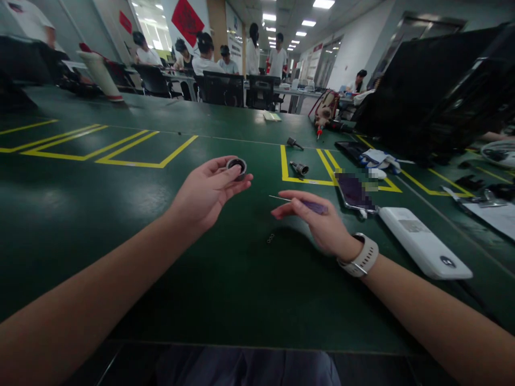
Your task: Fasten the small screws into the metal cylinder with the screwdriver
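My left hand pinches a dark metal ring-shaped part between thumb and fingers, its round opening facing up. To the right, my right hand is closed around the purple handle of a thin screwdriver, whose slim shaft points left toward the left hand. The tip and the ring are apart. On the green table below the two hands lie several tiny metal pieces. Beyond the right hand, a metal cylindrical fitting lies inside a yellow taped box, with a smaller dark fitting behind it.
At right are a phone, a white power bank, a glove and a clipboard. A large black monitor stands behind them. Yellow tape marks boxes at left. People sit and stand in the background.
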Motion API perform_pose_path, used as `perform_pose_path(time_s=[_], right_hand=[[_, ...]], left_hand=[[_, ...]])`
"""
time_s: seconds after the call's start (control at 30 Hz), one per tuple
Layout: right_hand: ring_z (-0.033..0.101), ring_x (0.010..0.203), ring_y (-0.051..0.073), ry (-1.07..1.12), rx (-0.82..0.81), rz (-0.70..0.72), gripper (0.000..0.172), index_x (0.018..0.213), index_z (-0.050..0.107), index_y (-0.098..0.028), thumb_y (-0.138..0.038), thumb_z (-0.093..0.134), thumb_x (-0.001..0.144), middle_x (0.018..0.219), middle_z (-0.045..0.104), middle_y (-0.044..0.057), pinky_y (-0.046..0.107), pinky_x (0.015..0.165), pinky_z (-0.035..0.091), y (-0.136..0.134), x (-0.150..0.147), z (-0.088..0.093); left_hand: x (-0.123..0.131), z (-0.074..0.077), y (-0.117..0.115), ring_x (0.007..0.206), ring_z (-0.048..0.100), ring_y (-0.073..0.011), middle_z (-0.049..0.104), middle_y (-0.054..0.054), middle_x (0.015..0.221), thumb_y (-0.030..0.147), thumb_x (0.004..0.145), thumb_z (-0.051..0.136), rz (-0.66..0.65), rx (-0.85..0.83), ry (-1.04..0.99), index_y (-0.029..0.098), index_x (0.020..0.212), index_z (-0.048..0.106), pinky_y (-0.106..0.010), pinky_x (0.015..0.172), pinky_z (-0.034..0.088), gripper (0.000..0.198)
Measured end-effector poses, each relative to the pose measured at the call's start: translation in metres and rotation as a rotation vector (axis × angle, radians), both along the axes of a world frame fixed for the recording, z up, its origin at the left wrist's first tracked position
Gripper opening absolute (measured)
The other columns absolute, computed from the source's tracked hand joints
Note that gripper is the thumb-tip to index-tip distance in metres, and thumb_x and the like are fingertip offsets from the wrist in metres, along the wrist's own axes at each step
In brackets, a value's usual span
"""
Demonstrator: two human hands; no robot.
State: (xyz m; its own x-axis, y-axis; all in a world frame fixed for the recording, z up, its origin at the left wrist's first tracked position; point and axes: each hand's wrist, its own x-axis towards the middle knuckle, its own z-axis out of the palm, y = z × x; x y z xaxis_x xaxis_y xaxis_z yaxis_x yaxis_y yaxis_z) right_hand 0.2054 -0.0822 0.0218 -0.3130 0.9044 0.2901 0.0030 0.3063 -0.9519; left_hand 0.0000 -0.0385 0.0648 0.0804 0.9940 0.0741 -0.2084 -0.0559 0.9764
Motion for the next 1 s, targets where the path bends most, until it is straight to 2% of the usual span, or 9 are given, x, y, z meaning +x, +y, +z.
perform_pose_path(time_s=[0.03,0.1,0.2,0.27,0.53,0.7,0.83,1.0], right_hand=[[0.067,0.088,0.016,0.071,-0.051,-0.045,0.027,0.109,0.059,-0.021,-0.036,0.048,0.09,0.09,0.071,0.005,0.036,0.082,0.053,0.0,0.0,0.002],[0.066,0.075,0.015,0.129,-0.121,-0.11,0.03,0.096,0.064,-0.019,-0.042,0.045,0.09,0.078,0.069,0.004,0.032,0.072,0.054,0.001,-0.001,0.004],[0.059,0.054,0.011,0.072,-0.162,-0.172,0.037,0.069,0.063,-0.017,-0.045,0.049,0.088,0.058,0.061,0.001,0.025,0.054,0.049,-0.001,-0.002,0.006],[0.053,0.046,0.009,0.014,-0.173,-0.204,0.037,0.062,0.06,-0.018,-0.045,0.052,0.085,0.051,0.056,-0.002,0.023,0.047,0.043,-0.003,-0.002,0.005],[0.053,0.047,0.009,-0.114,-0.177,-0.188,0.038,0.063,0.059,-0.018,-0.049,0.051,0.085,0.049,0.055,-0.003,0.022,0.048,0.042,-0.002,-0.003,-0.004],[0.054,0.047,0.01,-0.219,-0.145,-0.203,0.039,0.063,0.058,-0.018,-0.048,0.049,0.086,0.049,0.055,-0.002,0.023,0.048,0.043,-0.003,-0.004,0.0],[0.054,0.048,0.011,-0.372,-0.045,-0.278,0.039,0.062,0.06,-0.018,-0.045,0.047,0.088,0.051,0.057,-0.001,0.024,0.048,0.042,-0.008,-0.008,0.004],[0.057,0.058,0.013,-0.455,0.292,-0.255,0.026,0.068,0.062,-0.02,-0.032,0.051,0.088,0.062,0.062,0.0,0.029,0.056,0.044,-0.018,-0.013,-0.002]], left_hand=[[-0.002,-0.002,0.0,0.092,0.065,-0.0177,0.065,-0.005,0.095,0.011,0.081,0.054,-0.006,-0.008,0.012,0.015,0.095,0.057,-0.038,0.089,0.052,0.014],[-0.007,-0.007,-0.001,0.093,0.065,-0.0182,0.065,-0.006,0.097,0.008,0.079,0.055,-0.014,-0.051,0.015,0.014,0.097,0.059,-0.037,0.091,0.052,0.019],[-0.012,-0.01,-0.003,0.092,0.066,-0.0196,0.067,-0.008,0.097,0.004,0.076,0.055,-0.049,-0.126,0.008,0.011,0.097,0.061,-0.037,0.092,0.052,0.023],[-0.011,-0.01,-0.005,0.092,0.066,-0.0206,0.067,-0.008,0.096,0.003,0.075,0.055,-0.068,-0.144,0.02,0.011,0.097,0.063,-0.038,0.091,0.053,0.024],[-0.01,-0.014,-0.01,0.097,0.064,-0.0239,0.068,-0.01,0.103,0.008,0.074,0.058,-0.104,-0.108,0.129,0.012,0.097,0.066,-0.042,0.09,0.054,0.025],[-0.009,-0.016,-0.01,0.096,0.065,-0.0239,0.069,-0.009,0.1,0.008,0.072,0.06,-0.109,-0.112,0.13,0.012,0.095,0.067,-0.043,0.091,0.053,0.025],[-0.007,-0.015,-0.013,0.095,0.065,-0.0231,0.069,-0.008,0.098,0.008,0.07,0.061,-0.101,-0.123,0.121,0.013,0.097,0.067,-0.042,0.09,0.053,0.028],[-0.005,-0.012,-0.016,0.093,0.066,-0.0208,0.07,-0.007,0.097,0.005,0.069,0.06,-0.077,-0.158,0.114,0.013,0.099,0.066,-0.038,0.089,0.054,0.031]])
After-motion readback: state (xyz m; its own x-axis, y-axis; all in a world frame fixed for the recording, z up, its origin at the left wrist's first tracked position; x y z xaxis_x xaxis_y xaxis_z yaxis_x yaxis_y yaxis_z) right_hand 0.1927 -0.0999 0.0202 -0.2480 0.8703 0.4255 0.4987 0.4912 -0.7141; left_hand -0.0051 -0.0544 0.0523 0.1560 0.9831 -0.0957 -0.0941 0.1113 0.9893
